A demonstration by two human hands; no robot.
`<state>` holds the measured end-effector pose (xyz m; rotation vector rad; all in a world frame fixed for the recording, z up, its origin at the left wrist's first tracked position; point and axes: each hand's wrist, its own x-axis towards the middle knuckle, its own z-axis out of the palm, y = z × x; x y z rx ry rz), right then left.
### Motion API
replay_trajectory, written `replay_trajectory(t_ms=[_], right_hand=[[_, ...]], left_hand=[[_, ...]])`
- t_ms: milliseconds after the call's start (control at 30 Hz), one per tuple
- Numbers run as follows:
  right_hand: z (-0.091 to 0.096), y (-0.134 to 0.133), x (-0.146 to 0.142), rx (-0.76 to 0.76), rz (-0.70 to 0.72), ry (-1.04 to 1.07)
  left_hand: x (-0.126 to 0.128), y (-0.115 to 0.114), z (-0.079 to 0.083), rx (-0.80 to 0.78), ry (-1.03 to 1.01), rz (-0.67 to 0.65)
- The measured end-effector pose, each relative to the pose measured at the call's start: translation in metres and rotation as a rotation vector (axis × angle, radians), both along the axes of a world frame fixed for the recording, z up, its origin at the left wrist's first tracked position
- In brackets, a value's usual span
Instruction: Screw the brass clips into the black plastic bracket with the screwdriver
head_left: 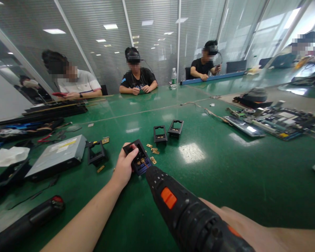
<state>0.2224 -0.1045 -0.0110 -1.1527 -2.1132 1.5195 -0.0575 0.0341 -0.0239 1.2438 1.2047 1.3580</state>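
Note:
My left hand (124, 166) is closed around a small black frame-shaped part (137, 156) with brass contacts inside, holding it down on the green table (225, 175). A black electric screwdriver (183, 211) with an orange switch points its tip at that part from the near side. My right hand (241, 229) holds the tool's body from behind, mostly hidden by it. A few loose brass pieces (152, 151) lie just beyond the held part.
Two more black frames (160, 134) (175, 128) stand farther out, another (96, 153) at the left beside a grey optical drive (58, 155). Circuit boards (275, 122) lie at the right, tools (26, 218) at the left. Three people sit across the table.

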Motion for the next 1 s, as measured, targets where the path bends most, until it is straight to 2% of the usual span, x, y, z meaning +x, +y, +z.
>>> replay_trajectory(t_ms=[200, 400, 1000], right_hand=[[-0.0013, -0.0009, 0.0001, 0.008, -0.002, 0.0], [0.0015, -0.0006, -0.0004, 0.018, 0.001, 0.022], [-0.0003, 0.0021, 0.0008, 0.041, 0.038, 0.084]], left_hand=[[0.0025, -0.0006, 0.0028, 0.023, 0.011, -0.004], [0.0045, -0.0019, 0.0059, 0.023, 0.024, 0.048], [0.0031, -0.0027, 0.0086, -0.003, 0.053, 0.001]])
